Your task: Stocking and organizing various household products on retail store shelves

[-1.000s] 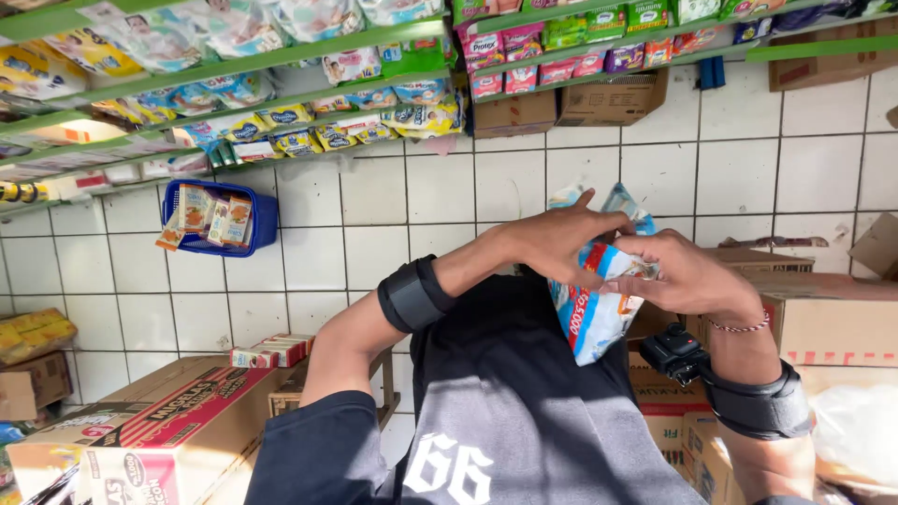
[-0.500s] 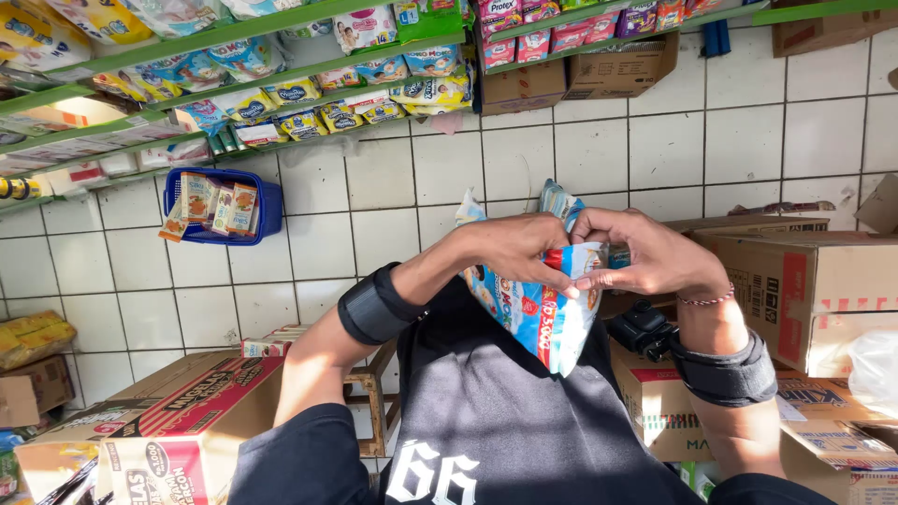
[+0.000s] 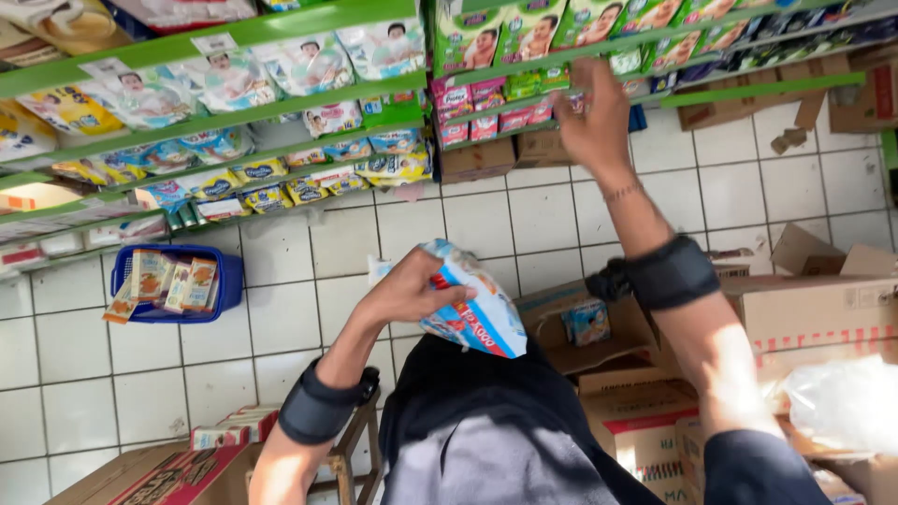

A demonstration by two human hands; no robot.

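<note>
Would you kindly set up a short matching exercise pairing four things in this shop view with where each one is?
Things:
1. left hand
2. right hand
3. blue basket
4. open cardboard box

Places:
A. on the tiled floor, filled with small packs
B. raised to the green shelf
C. gripping a blue and white packet
D. beside the right forearm, a blue packet inside

Pairs: 1-C, 2-B, 3-A, 4-D

Open tiled floor [image 3: 552, 220] lies between the hands. At twelve o'clock, packed shelves [image 3: 309, 103] block the way; cardboard boxes [image 3: 804, 318] crowd three o'clock, a blue basket [image 3: 224, 281] sits at nine.
</note>
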